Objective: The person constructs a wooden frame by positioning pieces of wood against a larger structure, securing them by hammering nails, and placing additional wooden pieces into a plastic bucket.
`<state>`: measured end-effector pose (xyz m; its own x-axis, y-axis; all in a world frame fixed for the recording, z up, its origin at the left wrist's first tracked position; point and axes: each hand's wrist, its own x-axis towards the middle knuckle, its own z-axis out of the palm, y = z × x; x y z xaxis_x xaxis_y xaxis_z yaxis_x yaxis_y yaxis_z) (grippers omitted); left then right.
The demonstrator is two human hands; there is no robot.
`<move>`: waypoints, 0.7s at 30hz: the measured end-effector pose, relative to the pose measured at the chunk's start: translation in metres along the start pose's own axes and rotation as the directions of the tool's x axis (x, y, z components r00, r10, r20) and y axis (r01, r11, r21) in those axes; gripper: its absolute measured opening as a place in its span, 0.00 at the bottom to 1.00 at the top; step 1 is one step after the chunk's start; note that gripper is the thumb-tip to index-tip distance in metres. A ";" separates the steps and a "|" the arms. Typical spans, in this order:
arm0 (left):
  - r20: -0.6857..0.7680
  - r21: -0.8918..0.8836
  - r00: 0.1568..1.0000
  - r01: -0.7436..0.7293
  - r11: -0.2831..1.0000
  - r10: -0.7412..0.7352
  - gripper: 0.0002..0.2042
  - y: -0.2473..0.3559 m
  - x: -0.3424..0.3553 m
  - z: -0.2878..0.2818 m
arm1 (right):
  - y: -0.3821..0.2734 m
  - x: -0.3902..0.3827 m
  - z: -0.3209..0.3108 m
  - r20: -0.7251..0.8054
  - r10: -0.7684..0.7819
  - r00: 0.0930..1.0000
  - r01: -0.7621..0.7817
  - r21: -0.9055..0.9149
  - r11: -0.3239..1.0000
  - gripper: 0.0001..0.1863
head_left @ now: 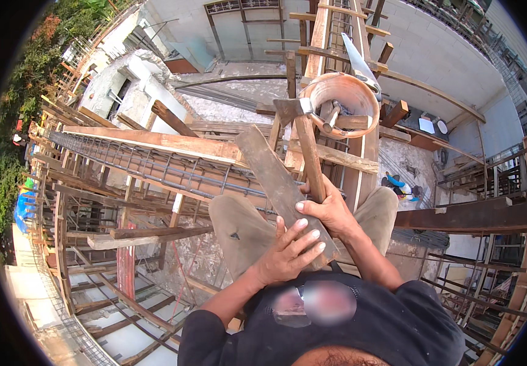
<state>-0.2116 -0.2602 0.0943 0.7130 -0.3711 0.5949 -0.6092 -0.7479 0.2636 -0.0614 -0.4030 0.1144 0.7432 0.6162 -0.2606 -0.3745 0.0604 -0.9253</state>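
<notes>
My right hand (331,212) is closed around the wooden handle of a hammer (309,155). The hammer's head points away from me, with a dark flared end and a brighter end, close to the bucket. A short wooden board (274,174) slants across my lap, between my knees and toward the far left. My left hand (289,251) lies over the board's near part, fingers stretched out and apart. My right thumb reaches the board's right edge. Just beyond the hammer stands an orange-brown bucket (370,116) with pieces of wood and tool handles inside.
A handsaw (356,58) leans beside the bucket. A rebar cage (172,168) runs left along wooden formwork (147,138). Timber scaffolding surrounds me, with ground far below. A dark beam (477,210) extends right. A person (401,186) is below on the right.
</notes>
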 end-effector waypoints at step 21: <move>-0.162 -0.809 0.660 0.336 0.482 -0.733 0.36 -0.088 0.076 -0.053 | -0.001 -0.067 -0.034 -0.005 -0.289 0.957 0.252 -0.476 0.843 0.18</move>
<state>-0.1220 -0.1931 0.1561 0.8613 0.3926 0.3225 -0.3346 -0.0394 0.9415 -0.0917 -0.4708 0.1233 0.8225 0.5685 0.0162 0.1353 -0.1679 -0.9765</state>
